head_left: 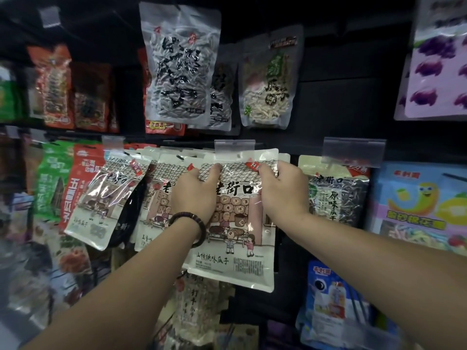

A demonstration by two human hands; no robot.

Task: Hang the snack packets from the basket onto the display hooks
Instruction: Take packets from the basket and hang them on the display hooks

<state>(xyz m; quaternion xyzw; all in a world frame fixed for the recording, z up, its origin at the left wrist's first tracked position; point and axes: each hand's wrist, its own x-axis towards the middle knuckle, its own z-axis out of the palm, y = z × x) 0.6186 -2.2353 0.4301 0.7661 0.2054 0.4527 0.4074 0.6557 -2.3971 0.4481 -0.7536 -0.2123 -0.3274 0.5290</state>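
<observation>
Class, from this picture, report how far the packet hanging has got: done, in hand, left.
Done: matching packets hang behind. In hand: the left hand and right hand grip the front packet near its top, under the clear label holder; whether it is hooked is hidden. Left: unknown, no basket in view.

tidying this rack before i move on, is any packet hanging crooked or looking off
Yes. The white packet left of the hands hangs askew, its bottom swung out to the left, while its neighbours hang straight. The front packet, held by the left hand and right hand, looks nearly level.
</observation>
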